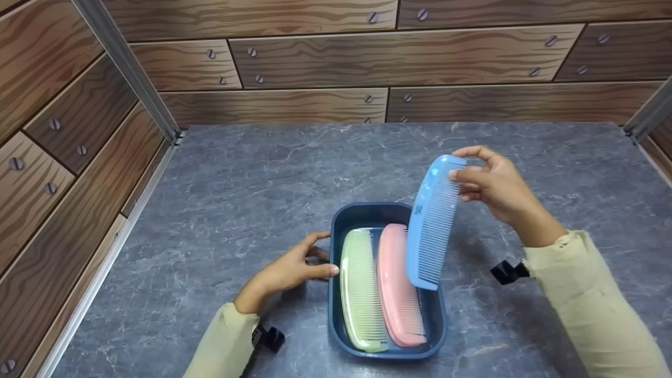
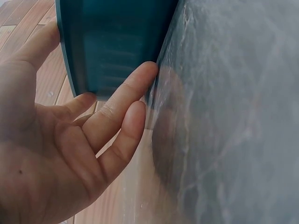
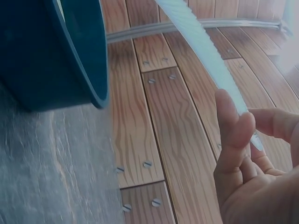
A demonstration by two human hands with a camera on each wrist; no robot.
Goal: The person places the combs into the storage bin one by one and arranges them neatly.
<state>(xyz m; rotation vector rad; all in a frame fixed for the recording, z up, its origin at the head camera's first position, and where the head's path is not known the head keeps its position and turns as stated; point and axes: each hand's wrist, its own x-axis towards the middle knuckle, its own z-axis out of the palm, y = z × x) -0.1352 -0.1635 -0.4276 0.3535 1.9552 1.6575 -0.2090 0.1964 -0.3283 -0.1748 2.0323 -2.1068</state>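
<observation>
A blue comb [image 1: 431, 223] is pinched near its far end by my right hand [image 1: 496, 186]. It hangs tilted over the right side of a dark blue tub [image 1: 388, 355], teeth facing right. Inside the tub lie a green comb [image 1: 359, 289] and a pink comb [image 1: 396, 286], side by side. My left hand [image 1: 294, 265] touches the tub's left wall, the thumb at the rim. In the left wrist view, the fingers of the left hand [image 2: 70, 149] rest against the outside of the tub [image 2: 117, 42]. The right wrist view shows the comb [image 3: 210, 56] edge-on between thumb and fingers.
The tub stands on a grey marbled tabletop [image 1: 252, 184]. Wood-patterned panels [image 1: 315, 58] rise behind and at the left, with a metal rail [image 1: 126, 68] at the corner. Each wrist carries a small black device [image 1: 508, 272].
</observation>
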